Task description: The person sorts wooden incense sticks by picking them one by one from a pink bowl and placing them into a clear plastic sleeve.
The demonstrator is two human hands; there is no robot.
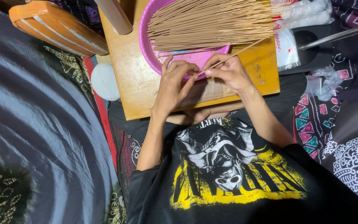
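Between our two hands, over the near rim of the pink basin, one thin stick (233, 55) is in play: pale tan, straight, bare wood in colour, and very slender. It runs up and to the right from our fingertips, crossing the corner of the wooden desk (135, 79) toward the heap it matches. Our right hand (228, 72) has its grip pinched shut on the lower end of that stick, thumb against forefinger. Our left hand (174, 81) curls in close, its fingertips meeting the same end just beside the right thumb; whether its grip is truly clamped on the stick or only touching it we cannot tell.

We count one stick in hand and two hands on it. Behind it lies a heap of like sticks (212, 23), far too many to count, fanned across the one round pink basin (146, 39), which rests on the one desk. A second, flatter layer of sticks (208, 89) lies on the desk under our wrists. Left of the desk sit one white round lid (103, 81) and one orange wooden stool (56, 27). To the right we see a clear plastic packet (286, 47), a crumpled bit of clear plastic (324, 81) and one metal rod (338, 35) lying on a dark tray. Patterned cloth (311, 120) surrounds the lot.
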